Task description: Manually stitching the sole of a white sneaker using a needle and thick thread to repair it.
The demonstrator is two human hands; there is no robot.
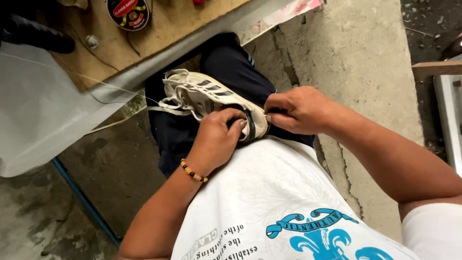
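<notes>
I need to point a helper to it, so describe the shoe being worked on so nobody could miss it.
Start at the person's lap, on the dark trousers. The shoe lies there between the left hand and right hand. It is the only cream sneaker, with dark side stripes and loose pale laces.

The shoe (211, 98) lies on the person's lap (231, 62), heel toward the body, toe toward the board (163, 24). The left hand (216, 137) sits at the shoe's heel opening with fingers inside it, and the right hand (298, 110) touches the heel from the right side. The board lies beyond the knees, with a round tin (129, 13) at its far edge, a boot (33, 33) at its left edge, and a sheet (38, 110) hanging over its near left corner.
</notes>
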